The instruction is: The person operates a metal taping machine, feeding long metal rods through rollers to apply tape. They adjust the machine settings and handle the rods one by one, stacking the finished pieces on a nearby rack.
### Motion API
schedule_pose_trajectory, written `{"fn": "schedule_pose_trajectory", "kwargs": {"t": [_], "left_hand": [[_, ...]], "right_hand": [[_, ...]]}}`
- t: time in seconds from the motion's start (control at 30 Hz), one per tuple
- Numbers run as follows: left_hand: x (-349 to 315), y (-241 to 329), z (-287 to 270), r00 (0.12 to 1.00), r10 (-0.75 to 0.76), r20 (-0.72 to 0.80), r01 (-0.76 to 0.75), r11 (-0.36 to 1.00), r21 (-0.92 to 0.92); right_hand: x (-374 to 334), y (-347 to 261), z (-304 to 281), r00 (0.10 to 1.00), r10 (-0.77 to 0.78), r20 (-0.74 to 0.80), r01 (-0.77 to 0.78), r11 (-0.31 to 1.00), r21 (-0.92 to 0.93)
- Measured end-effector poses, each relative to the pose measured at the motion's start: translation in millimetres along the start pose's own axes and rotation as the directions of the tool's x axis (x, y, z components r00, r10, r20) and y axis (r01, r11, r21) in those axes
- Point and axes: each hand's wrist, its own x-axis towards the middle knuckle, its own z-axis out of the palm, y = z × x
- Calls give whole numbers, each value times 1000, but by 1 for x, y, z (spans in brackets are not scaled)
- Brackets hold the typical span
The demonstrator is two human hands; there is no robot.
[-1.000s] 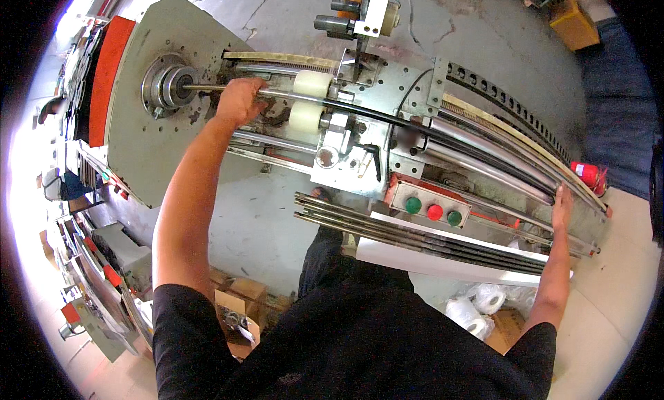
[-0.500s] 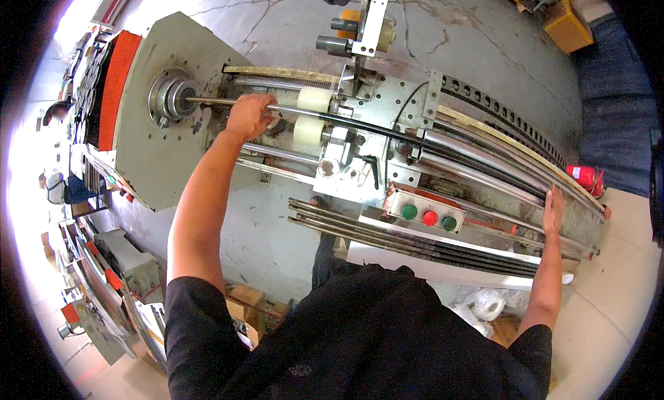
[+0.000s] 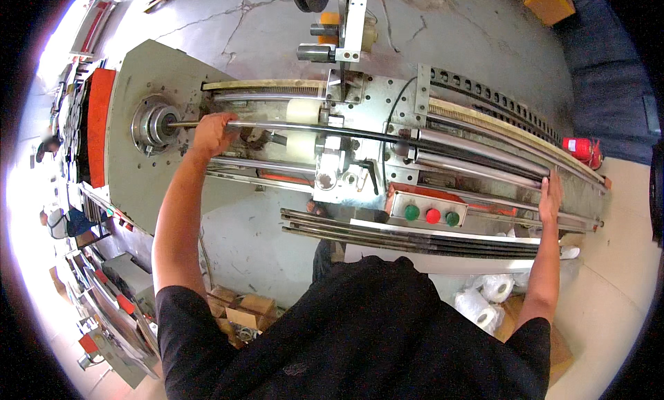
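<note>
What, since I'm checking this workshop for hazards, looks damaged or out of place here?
The grey floor beyond the machine has jagged cracks, which look like damage. The long rod appears curved, but the wide lens probably causes that. I see no spill.

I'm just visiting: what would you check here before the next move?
1. Left hand wrapped around the long rod: ok.
2. Rod's left end at the chuck opening: ok.
3. Chuck tightened: cannot tell.
4. Rod passing between the white rollers: ok.
5. Right hand touching the rod's far end: cannot tell; it is open there.
6. Both hands off the button box: ok.
</note>
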Motion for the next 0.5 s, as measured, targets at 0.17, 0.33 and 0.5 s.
{"fn": "schedule_pose_trajectory", "kwargs": {"t": [0.17,0.33,0.5], "left_hand": [[11,60,-6,999,25,36,-23,998,-50],[15,114,-1,989,133,-70,-137,989,-55],[18,125,14,987,161,-19,-162,986,-35]], "right_hand": [[-12,-18,0,998,-10,-54,11,1000,22],[-26,-65,-12,996,-53,-72,57,997,55],[-26,-126,-26,976,-166,-141,169,985,12]]}}
